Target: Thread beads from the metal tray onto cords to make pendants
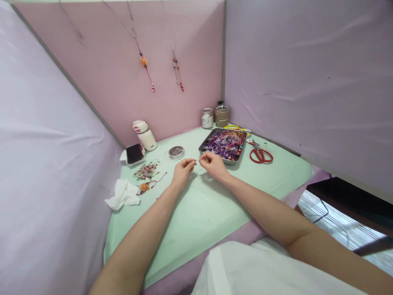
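Observation:
My left hand (pixel 183 170) and my right hand (pixel 212 163) rest close together on the green table mat (pixel 199 205), fingertips almost meeting. Both are closed in a pinch on something too fine to make out, perhaps thread. Just beyond my right hand stands a metal tray (pixel 203 146) filled with several purple and mixed beads and clear cord. A round spool of thread (pixel 176 152) lies just beyond my left hand.
Red scissors (pixel 260 154) lie right of the tray. Finished beaded strings (pixel 146 171), a crumpled tissue (pixel 123 196), a phone (pixel 134 153) and a white bottle (pixel 145 135) sit at the left. Two jars (pixel 214 116) stand at the back. Beaded pendants (pixel 145 65) hang on the pink wall.

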The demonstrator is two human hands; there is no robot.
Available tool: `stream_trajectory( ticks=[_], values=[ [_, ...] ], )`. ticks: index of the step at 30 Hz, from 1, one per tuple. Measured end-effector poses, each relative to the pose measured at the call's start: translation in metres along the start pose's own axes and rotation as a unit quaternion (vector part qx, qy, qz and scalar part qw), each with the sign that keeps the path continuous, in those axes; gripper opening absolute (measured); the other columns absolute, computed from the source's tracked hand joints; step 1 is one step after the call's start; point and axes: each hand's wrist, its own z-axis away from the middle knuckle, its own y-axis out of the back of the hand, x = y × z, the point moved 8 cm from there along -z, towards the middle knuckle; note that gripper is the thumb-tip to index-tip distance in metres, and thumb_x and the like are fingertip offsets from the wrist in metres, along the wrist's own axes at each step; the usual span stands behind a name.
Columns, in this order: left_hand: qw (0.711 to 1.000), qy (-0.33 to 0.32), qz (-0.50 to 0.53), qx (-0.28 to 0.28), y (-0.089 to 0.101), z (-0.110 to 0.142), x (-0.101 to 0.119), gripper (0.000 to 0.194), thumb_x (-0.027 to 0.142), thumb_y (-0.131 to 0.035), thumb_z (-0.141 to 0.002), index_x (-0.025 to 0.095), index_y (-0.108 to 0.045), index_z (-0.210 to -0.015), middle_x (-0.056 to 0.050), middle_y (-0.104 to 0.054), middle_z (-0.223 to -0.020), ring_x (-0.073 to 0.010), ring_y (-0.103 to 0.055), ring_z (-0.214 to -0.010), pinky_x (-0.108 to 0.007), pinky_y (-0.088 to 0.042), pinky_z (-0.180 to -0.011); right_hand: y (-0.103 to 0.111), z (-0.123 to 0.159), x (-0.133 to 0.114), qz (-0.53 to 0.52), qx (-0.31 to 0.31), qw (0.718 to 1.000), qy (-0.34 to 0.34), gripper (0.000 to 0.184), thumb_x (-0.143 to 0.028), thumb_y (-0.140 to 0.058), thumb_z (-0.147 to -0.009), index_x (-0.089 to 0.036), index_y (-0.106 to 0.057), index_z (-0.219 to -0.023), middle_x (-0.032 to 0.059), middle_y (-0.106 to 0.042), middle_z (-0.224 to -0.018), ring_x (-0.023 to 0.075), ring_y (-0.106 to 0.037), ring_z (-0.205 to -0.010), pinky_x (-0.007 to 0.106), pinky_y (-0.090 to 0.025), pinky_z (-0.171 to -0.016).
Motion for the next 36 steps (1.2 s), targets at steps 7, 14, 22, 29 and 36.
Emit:
stream_trajectory(
  ticks=[7, 14, 22, 29, 36],
  values=[
    [1.0, -0.021, -0.019, 0.001, 0.001, 0.0, 0.002, 0.024, 0.033, -0.069, -0.064, 0.015, -0.067, -0.079, -0.003, -0.064, -0.072, -0.0085, -0.046, -0.058, -0.024, -0.037, -0.06, -0.001, 0.0, 0.0, 0.002, -0.008, 1.0, -0.005, 0.009, -0.027, -0.055, -0.067, -0.018, -0.058, -0.065, -0.0061, -0.039, -0.049, 0.0098, -0.035, -0.049, 0.024, -0.03, -0.053],
    [1.0, -0.004, 0.01, 0.001, 0.002, -0.001, -0.002, 0.025, 0.032, -0.072, -0.063, 0.015, -0.066, -0.079, -0.002, -0.063, -0.072, -0.0073, -0.046, -0.058, -0.023, -0.038, -0.06, 0.0, 0.0, 0.001, -0.005, -0.004, 1.0, -0.007, 0.009, -0.027, -0.055, -0.067, -0.019, -0.058, -0.066, -0.0061, -0.039, -0.048, 0.0101, -0.035, -0.049, 0.024, -0.03, -0.052],
    [0.985, 0.092, 0.149, 0.004, -0.028, 0.006, -0.003, 0.023, 0.029, -0.074, -0.063, 0.014, -0.062, -0.075, -0.002, -0.057, -0.069, -0.0049, -0.043, -0.055, -0.02, -0.035, -0.052, 0.003, 0.001, -0.003, -0.045, 0.013, 0.999, -0.008, 0.014, -0.032, -0.057, -0.07, -0.018, -0.057, -0.069, -0.0051, -0.04, -0.052, 0.0097, -0.035, -0.051, 0.024, -0.03, -0.052],
    [0.998, -0.031, 0.035, 0.048, -0.012, 0.005, 0.016, 0.023, 0.034, -0.067, -0.068, 0.016, -0.064, -0.082, -0.001, -0.059, -0.071, -0.0075, -0.043, -0.058, -0.023, -0.035, -0.057, 0.008, 0.003, -0.007, -0.103, 0.036, 0.994, -0.015, 0.018, -0.037, -0.056, -0.072, -0.019, -0.054, -0.072, -0.0035, -0.045, -0.057, 0.0101, -0.035, -0.052, 0.024, -0.031, -0.05],
    [0.995, -0.076, -0.032, 0.06, 0.008, 0.011, 0.017, 0.02, 0.03, -0.064, -0.068, 0.016, -0.065, -0.083, -0.001, -0.059, -0.072, -0.0097, -0.045, -0.062, -0.024, -0.038, -0.063, 0.004, 0.006, -0.011, -0.083, 0.014, 0.996, 0.031, 0.016, -0.034, -0.056, -0.075, -0.018, -0.057, -0.074, -0.0037, -0.044, -0.057, 0.0097, -0.038, -0.053, 0.023, -0.032, -0.052]
  ],
)
